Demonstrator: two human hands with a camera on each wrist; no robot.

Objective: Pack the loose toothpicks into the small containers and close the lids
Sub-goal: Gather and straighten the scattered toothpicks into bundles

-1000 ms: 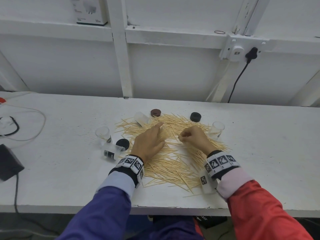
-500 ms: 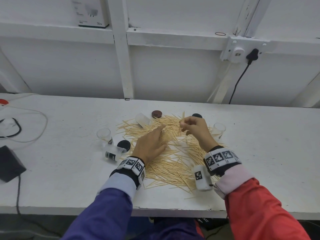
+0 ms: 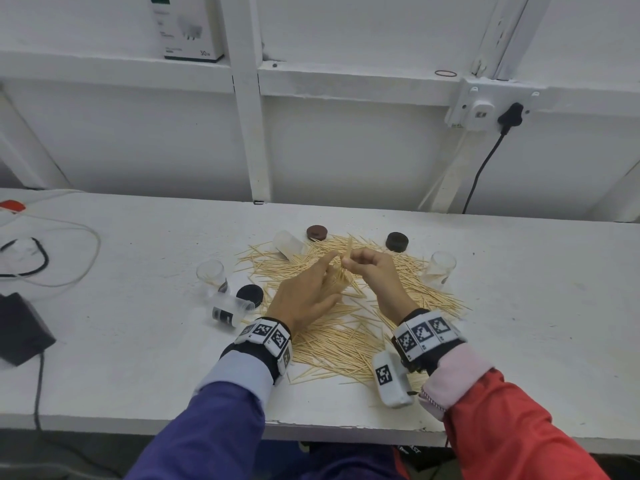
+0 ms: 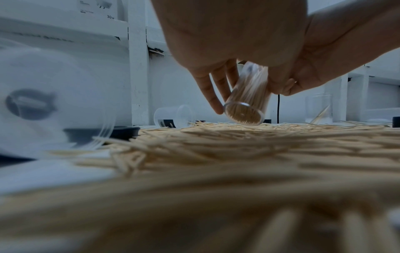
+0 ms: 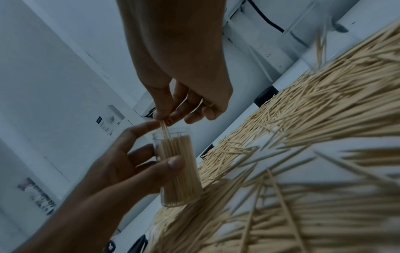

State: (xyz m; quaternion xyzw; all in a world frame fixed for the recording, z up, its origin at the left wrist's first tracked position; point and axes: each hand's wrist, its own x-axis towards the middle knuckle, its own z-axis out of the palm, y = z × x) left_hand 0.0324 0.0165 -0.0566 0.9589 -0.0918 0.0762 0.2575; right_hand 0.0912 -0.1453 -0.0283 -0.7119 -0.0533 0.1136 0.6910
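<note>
A wide pile of loose toothpicks (image 3: 346, 327) covers the middle of the white table (image 3: 536, 306). Above the pile, my left hand (image 3: 311, 289) grips a clear container (image 5: 177, 164) that is nearly full of toothpicks and tilted slightly, its base (image 4: 243, 113) just over the pile. My right hand (image 3: 360, 263) pinches a few toothpicks (image 5: 164, 126) whose lower ends reach into the container's mouth. Around the pile are an upright empty container (image 3: 211, 275), a toppled one (image 3: 230, 311), another toppled one (image 3: 287, 244) at the back, and an upright one (image 3: 441, 268) on the right.
A black lid (image 3: 250, 295), a brown lid (image 3: 316, 233) and a second black lid (image 3: 397, 241) lie at the pile's edges. Cables (image 3: 52, 258) and a black adapter (image 3: 19, 327) occupy the left end. A plugged wall socket (image 3: 509, 116) is at the back right.
My right hand rose from the pile with a few toothpicks and moved left to the container's mouth. My left hand lifted the container a little off the pile.
</note>
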